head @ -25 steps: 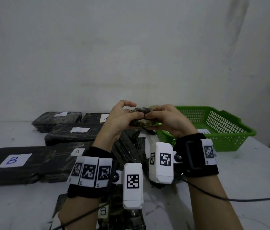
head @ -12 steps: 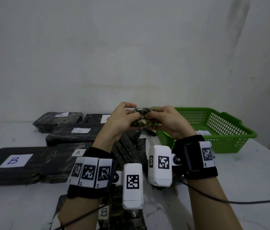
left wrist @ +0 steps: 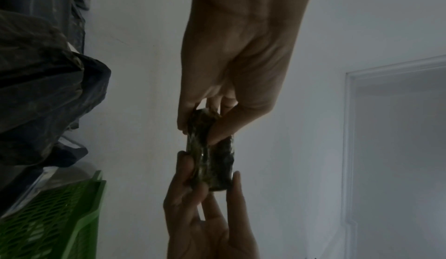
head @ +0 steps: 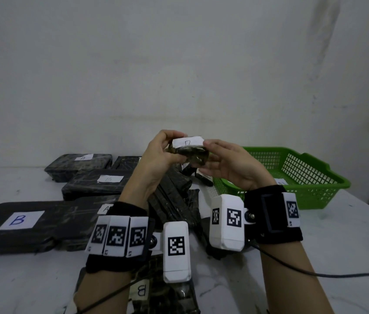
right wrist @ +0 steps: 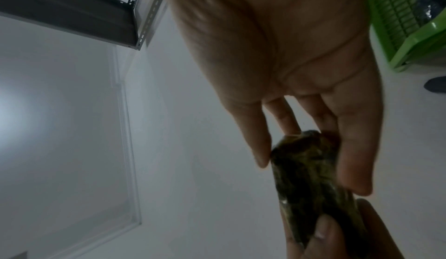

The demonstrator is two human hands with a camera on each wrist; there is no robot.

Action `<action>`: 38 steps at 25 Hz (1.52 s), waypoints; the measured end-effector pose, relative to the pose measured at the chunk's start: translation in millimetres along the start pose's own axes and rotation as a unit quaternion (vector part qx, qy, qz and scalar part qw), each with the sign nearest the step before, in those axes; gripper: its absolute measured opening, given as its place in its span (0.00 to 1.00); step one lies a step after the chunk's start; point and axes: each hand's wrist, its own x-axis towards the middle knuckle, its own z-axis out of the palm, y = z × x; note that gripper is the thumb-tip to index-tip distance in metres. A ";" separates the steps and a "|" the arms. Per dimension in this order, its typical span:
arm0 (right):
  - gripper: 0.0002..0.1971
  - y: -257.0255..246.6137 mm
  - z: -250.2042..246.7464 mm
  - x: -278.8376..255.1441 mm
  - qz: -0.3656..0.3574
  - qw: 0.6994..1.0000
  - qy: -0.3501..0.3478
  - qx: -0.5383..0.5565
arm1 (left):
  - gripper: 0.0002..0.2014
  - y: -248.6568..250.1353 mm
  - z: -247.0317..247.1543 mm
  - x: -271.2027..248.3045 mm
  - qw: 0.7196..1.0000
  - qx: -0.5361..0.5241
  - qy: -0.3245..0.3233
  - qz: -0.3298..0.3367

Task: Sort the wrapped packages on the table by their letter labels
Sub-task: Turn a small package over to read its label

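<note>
Holding a small wrapped package (head: 189, 153) up between them above the table (head: 328, 236), the left hand (head: 159, 155) and the right hand (head: 231, 165) each pinch one end of it. The left thumb and curled fingers close on its left end, and the right thumb and fingertips (right wrist: 354, 167) close on its right end, so the dark bundle spans the gap between the two grips. A white paper label (head: 187, 141) stands up from its far top edge; the letter on it is too faint to read. Below and left on the table lie larger dark packages: one labelled B (head: 20, 219) nearest, another marked B (head: 108, 179) behind it, and one marked A (head: 83, 157) farthest back. A green basket (head: 315, 177) sits to the right, just beyond the right hand.
</note>
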 end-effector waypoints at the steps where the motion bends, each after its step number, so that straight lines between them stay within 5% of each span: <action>1: 0.06 -1.4 1.0 -0.7 -0.003 1.000 0.003 0.024 | 0.21 1.5 0.0 -0.8 1.000 -0.005 -0.017 -0.005; 5: 0.15 -1.6 2.2 0.9 -0.013 1.000 0.018 0.021 | 0.17 3.2 6.9 -2.9 0.996 -0.048 -0.041 -0.057; 8: 0.16 -2.4 1.0 0.0 -0.022 0.999 0.025 -0.015 | 0.21 -0.5 6.7 0.3 0.997 -0.013 0.007 -0.070; 18: 0.13 -3.0 3.3 1.0 -0.033 0.997 0.053 -0.044 | 0.12 7.4 9.7 -5.1 0.998 -0.013 0.017 -0.067; 23: 0.22 2.7 7.5 4.7 -0.072 0.985 0.091 -0.124 | 0.09 0.5 24.0 -3.2 0.990 -0.048 0.112 -0.065; 28: 0.39 1.8 1.1 2.8 -0.086 0.972 0.087 -0.199 | 0.14 16.1 20.1 -11.3 0.990 0.007 -0.065 -0.123; 31: 0.32 -1.3 -1.5 -0.3 -0.057 0.986 0.052 -0.144 | 0.17 13.2 10.4 -9.7 0.986 0.114 -0.051 -0.108; 34: 0.27 -2.4 -4.7 -2.7 -0.032 0.990 0.002 -0.135 | 0.29 7.6 5.9 -8.9 0.989 0.088 -0.060 -0.105; 38: 0.24 -2.3 -6.3 -2.8 -0.021 0.987 0.016 -0.160 | 0.27 8.8 4.0 -10.2 0.992 0.055 -0.085 -0.071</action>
